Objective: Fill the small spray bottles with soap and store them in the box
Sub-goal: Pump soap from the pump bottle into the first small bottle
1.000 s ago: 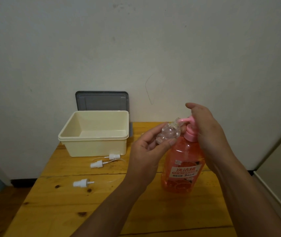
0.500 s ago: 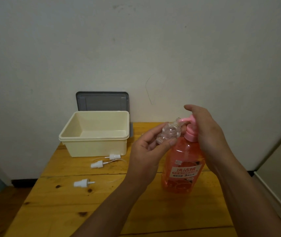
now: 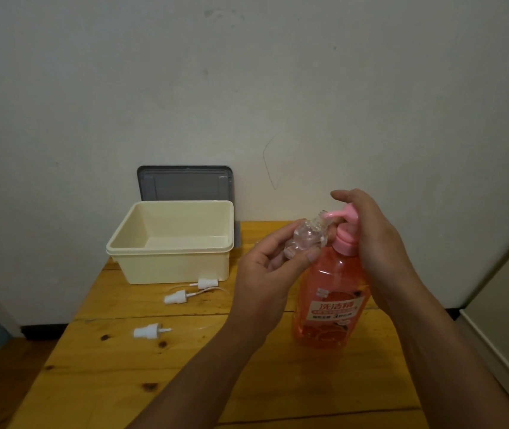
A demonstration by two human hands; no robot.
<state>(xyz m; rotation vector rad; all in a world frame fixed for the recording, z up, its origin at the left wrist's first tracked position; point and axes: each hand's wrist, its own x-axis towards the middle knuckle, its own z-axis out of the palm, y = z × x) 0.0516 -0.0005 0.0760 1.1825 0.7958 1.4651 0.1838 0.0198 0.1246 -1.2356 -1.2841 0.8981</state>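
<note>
One small clear bottle sits in our left hand, pinched tight between thumb and fingers, its open neck tipped up under the pink spout. It looks light and slippery, so we hold its round body. Our right hand wraps the pump of one big soap bottle. We count three white spray tops on the table and one box, with nothing in it.
</note>
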